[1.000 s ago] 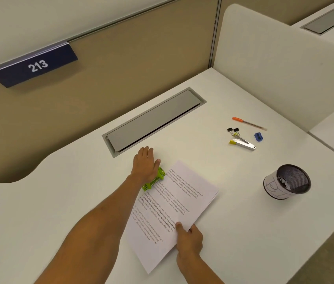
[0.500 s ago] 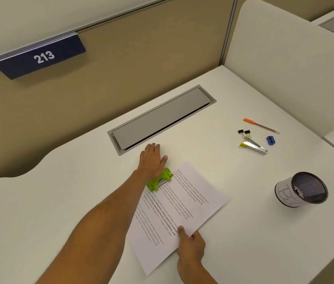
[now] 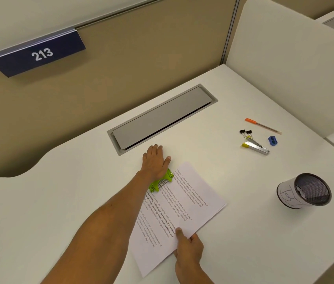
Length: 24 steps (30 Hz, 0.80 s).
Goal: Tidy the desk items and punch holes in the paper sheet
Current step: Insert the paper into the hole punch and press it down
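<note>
Nothing has shifted: my left hand [image 3: 155,163] still presses flat, fingers extended, on the green hole punch [image 3: 161,181]. My right hand [image 3: 188,245] keeps pinching the paper sheet [image 3: 184,210], so punching looks underway.

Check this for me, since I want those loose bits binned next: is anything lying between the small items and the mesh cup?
Nothing visible. Bare desk separates the stapler, clips, sharpener and pen from the mesh cup.

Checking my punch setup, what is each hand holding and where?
Right hand pinches the paper sheet at its near edge; left hand lies flat on the green hole punch.
</note>
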Each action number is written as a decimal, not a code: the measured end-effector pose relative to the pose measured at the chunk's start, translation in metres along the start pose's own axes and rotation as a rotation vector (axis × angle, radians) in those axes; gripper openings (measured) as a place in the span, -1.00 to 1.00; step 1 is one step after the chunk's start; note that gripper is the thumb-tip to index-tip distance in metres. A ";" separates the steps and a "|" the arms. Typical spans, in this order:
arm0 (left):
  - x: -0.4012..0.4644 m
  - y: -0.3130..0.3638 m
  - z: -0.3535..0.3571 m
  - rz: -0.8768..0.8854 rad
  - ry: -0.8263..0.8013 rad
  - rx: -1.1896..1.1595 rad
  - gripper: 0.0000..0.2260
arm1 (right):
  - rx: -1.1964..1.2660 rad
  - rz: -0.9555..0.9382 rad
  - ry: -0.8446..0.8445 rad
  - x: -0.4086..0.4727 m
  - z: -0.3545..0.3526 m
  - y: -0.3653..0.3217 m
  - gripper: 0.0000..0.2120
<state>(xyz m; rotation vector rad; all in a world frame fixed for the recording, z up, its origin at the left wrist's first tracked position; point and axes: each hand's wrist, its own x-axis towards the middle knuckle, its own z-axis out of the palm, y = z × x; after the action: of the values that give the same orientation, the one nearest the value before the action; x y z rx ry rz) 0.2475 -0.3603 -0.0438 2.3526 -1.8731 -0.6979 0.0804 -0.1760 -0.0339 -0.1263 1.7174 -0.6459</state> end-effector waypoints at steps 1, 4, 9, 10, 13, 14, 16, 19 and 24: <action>0.000 0.001 0.001 0.000 -0.003 0.001 -0.46 | 0.007 0.004 -0.004 0.000 0.000 0.000 -0.92; 0.000 0.005 0.003 -0.010 -0.007 -0.007 -0.46 | 0.040 0.015 -0.018 0.001 -0.001 -0.001 -0.92; -0.001 0.008 0.008 -0.029 0.004 -0.017 -0.46 | 0.055 0.036 -0.072 0.006 -0.003 0.000 -0.92; 0.000 0.008 0.008 -0.034 0.007 -0.011 -0.45 | 0.050 0.038 -0.073 0.006 -0.004 0.001 -0.93; 0.000 0.005 0.011 -0.053 0.009 0.025 -0.40 | 0.060 0.048 -0.076 0.007 -0.004 0.001 -0.94; 0.000 0.004 0.012 -0.054 0.012 0.034 -0.39 | 0.072 0.050 -0.082 0.008 -0.004 0.001 -0.93; 0.000 0.004 0.015 -0.052 0.023 0.041 -0.37 | 0.088 0.055 -0.095 0.010 -0.004 0.002 -0.90; 0.001 0.003 0.020 -0.067 0.040 0.024 -0.35 | 0.066 0.055 -0.085 0.012 -0.003 0.002 -0.93; 0.002 0.001 0.023 -0.075 0.067 0.002 -0.35 | 0.103 0.062 -0.100 0.017 -0.005 0.005 -0.89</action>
<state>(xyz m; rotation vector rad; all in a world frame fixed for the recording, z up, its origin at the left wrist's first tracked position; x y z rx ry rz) 0.2385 -0.3569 -0.0647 2.4267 -1.7683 -0.6152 0.0728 -0.1775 -0.0508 -0.0325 1.5824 -0.6693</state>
